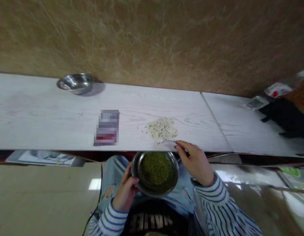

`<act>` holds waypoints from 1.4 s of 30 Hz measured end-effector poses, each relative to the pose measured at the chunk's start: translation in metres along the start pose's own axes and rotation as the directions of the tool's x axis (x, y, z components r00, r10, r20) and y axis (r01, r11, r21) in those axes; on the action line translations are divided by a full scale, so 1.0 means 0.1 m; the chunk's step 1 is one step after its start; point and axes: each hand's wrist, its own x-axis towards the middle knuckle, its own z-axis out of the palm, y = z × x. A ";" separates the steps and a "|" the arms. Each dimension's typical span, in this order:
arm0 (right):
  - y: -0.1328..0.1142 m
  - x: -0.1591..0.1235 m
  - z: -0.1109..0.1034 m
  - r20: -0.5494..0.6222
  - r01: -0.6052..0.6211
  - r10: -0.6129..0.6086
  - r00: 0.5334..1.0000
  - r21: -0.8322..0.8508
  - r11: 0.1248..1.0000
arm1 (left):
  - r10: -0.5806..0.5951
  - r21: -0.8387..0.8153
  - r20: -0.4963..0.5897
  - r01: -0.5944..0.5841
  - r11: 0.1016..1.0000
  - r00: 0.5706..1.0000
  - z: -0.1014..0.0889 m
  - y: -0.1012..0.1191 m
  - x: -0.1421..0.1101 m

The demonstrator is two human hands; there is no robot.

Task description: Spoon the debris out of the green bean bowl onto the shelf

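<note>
My left hand (127, 188) grips the rim of a steel bowl (176, 173) just below the table's front edge. Many small green beans (155, 167), which look like mung beans, lie inside it. My right hand (195, 160) pinches a thin, pale, translucent flat piece (168, 144) at the table edge, right above the bowl; its exact kind is unclear. Just beyond that piece, a loose pile of whitish grains mixed with green beans (162, 128) is spread on the white table (132, 101). A few stray bits are scattered around the pile.
Against the wall at the back left stands a second steel bowl (76, 83). A blurred-out rectangular packet or card (107, 127) lies left of the pile. At the far right are a dark bag-like item (290, 114) and plastic packaging (257, 102). A seam crosses the tabletop.
</note>
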 end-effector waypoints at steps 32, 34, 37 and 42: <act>-0.06 0.07 0.04 -0.036 -0.037 0.039 0.999 0.051 0.998 | 0.038 -0.028 0.026 -0.037 0.999 0.999 -0.04 0.04 0.01; -0.07 0.06 0.03 -0.013 -0.027 0.028 1.000 0.048 0.998 | 0.038 -0.030 0.023 -0.037 0.999 0.999 -0.05 0.04 0.00; -0.07 0.05 -0.01 0.002 -0.023 0.023 1.000 0.064 0.998 | 0.031 -0.041 0.019 -0.030 0.999 0.999 -0.06 0.04 0.01; -0.08 0.04 -0.01 0.006 -0.037 0.037 0.999 0.083 0.996 | 0.020 -0.048 0.017 -0.019 0.999 1.000 -0.07 0.02 0.01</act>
